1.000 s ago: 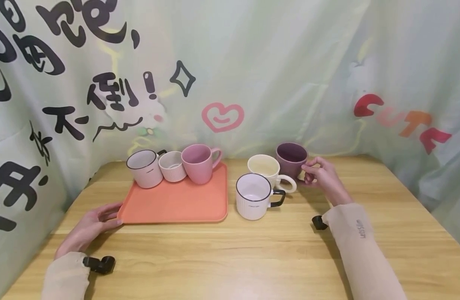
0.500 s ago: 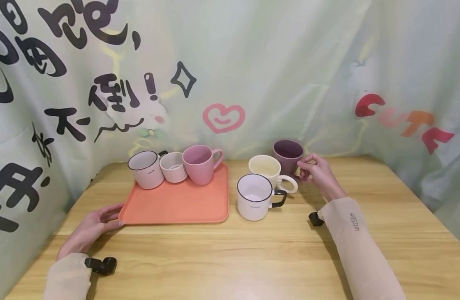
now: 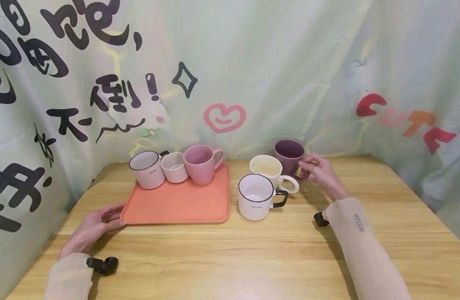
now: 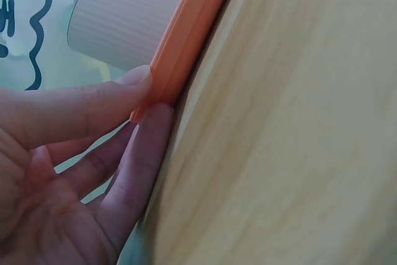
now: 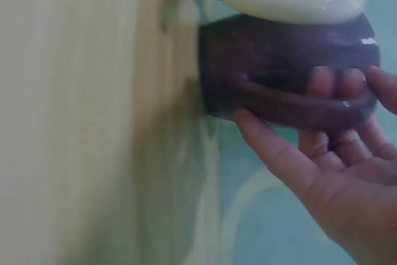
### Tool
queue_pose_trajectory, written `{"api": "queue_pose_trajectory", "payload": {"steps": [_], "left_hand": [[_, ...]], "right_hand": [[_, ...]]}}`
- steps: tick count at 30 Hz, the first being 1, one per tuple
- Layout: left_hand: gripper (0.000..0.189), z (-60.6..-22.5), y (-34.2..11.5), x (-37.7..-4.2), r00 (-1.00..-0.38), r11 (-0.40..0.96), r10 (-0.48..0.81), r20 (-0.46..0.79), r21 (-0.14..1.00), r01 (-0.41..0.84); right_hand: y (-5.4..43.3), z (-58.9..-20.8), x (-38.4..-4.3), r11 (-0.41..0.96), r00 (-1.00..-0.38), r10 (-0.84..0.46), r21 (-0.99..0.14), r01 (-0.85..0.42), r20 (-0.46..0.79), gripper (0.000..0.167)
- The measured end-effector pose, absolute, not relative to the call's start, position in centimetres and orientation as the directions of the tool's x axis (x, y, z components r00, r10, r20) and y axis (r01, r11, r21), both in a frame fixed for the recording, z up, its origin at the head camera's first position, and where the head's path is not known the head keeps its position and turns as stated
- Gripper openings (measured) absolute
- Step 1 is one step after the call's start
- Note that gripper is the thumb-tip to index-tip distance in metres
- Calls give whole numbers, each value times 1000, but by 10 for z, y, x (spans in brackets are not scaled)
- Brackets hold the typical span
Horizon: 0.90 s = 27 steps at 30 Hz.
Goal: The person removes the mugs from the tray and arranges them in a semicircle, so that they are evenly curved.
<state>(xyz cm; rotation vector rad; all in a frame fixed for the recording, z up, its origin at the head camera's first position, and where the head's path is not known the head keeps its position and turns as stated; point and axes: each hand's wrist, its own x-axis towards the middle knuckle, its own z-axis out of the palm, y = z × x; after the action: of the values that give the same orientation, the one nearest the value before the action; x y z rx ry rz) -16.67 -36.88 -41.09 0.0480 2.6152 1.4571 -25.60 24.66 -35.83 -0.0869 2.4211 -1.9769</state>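
Note:
In the head view my left hand (image 3: 93, 227) is at the front left corner of an orange tray (image 3: 177, 208). The left wrist view shows its thumb on the tray's rim (image 4: 186, 35) and a finger beneath. My right hand (image 3: 323, 174) holds a dark purple mug (image 3: 288, 160) by its handle; in the right wrist view, fingers go through the handle (image 5: 291, 107). Beside that mug stands a cream mug (image 3: 265, 166) with a thick ring handle. In front is a white mug (image 3: 254, 204) with a black rim and black handle.
Along the tray's back stand a white black-rimmed mug (image 3: 149, 175), a small ribbed white cup (image 3: 175, 173) and a pink mug (image 3: 200, 166). A printed curtain (image 3: 282, 75) hangs right behind the wooden table (image 3: 215, 258).
My right hand and the purple mug have moved slightly left and back, closer behind the cream mug. My left hand keeps its place at the tray corner.

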Motion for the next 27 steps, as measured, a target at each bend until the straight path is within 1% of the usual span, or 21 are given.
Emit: {"api": "queue_pose_trajectory", "payload": {"steps": [3,5,9,13,16,20,23,27], "left_hand": [[69,-412,-367,-167,-989,514,103,-106,857,-39],[70,-411,-366,-168,-988,510,107,-107,860,-38],[69,-410,-367,-168,-989,513,110,-103,858,-32],[69,-410,-368,-168,-989,517,109,-98,855,-28],[69,-410,-367,-167,-990,522,102,-99,852,-32],[70,-410,-366,-167,-990,520,99,-102,853,-36],[70,-410,-366,-166,-990,525,99,-101,851,-35],[70,-409,-368,-165,-990,544,98,-96,839,-27]], "right_hand": [[256,-352,-257,231,-1000,-19,-973,-13,9,26],[260,-345,-259,215,-1000,21,-976,-12,17,29],[260,-328,-263,142,-995,81,-989,-46,58,24],[248,-312,-269,182,-989,100,-979,-87,106,21],[236,-301,-273,227,-981,126,-967,-117,148,14],[221,-289,-278,241,-963,179,-958,-154,200,5],[210,-283,-280,259,-960,178,-952,-166,216,11],[194,-275,-282,288,-974,114,-945,-158,197,30]]}}
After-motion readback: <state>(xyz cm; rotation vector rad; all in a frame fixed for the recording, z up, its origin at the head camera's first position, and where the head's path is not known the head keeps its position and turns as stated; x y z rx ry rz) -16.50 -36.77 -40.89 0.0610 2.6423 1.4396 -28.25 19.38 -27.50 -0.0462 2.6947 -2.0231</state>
